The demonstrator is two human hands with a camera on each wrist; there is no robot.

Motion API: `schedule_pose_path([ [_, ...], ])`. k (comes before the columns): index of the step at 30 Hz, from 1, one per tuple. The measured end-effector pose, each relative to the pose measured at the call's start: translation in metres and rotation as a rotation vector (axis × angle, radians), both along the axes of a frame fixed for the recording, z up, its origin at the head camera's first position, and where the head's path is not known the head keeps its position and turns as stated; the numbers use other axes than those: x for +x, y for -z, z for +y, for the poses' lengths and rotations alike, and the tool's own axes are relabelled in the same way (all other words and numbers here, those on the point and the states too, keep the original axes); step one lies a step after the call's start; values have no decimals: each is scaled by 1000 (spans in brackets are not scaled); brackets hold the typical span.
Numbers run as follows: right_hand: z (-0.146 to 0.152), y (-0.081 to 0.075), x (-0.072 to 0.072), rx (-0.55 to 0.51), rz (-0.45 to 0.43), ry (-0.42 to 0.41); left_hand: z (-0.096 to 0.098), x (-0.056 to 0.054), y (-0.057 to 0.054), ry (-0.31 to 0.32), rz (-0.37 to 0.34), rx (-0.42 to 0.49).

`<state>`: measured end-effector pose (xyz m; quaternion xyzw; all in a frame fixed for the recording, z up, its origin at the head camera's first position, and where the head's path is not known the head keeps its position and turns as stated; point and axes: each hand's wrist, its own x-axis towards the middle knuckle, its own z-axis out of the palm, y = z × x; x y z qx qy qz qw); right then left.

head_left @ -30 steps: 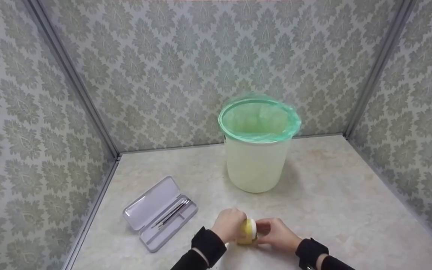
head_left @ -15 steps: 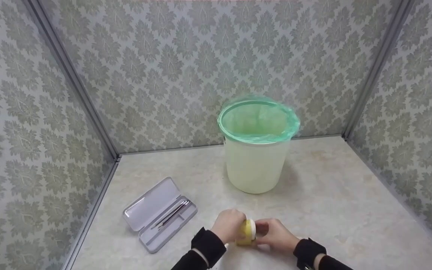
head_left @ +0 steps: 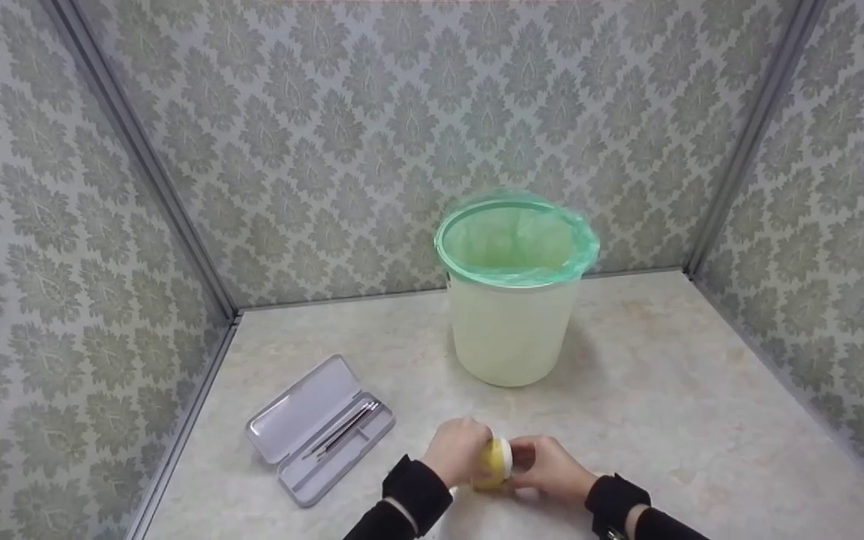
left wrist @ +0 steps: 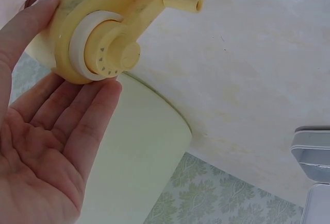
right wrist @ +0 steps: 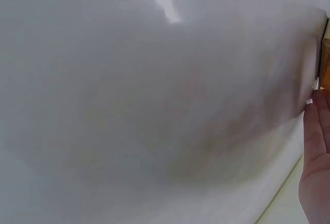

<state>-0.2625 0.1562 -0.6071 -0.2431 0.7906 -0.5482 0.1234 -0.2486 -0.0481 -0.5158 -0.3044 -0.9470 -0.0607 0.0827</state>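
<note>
A small yellow hand-crank pencil sharpener with a white end is between the two hands, low over the front of the table. My left hand grips its body, thumb on one side and fingers on the other. In the left wrist view the crank arm and knob and a round dial with small marks face the camera. From the right, my right hand holds the white end between thumb and fingers. The right wrist view catches only its fingers beside an orange part at the edge.
Left of the hands lies an open grey pencil case with several pencils in it. A pale bin with a green bag over its rim stands behind the hands. Patterned panels enclose the table at the back and both sides.
Hardly anything differs: the right hand and wrist have shifted very slightly left, while the left hand keeps its hold on the sharpener.
</note>
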Motion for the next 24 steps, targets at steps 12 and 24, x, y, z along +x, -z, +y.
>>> schedule_pose_path([
  [12,2,0,1,-14,9,-45,0,0,1,6,35,-20],
  [24,0,-8,-1,41,68,5,0,0,4,-2,62,-33],
])
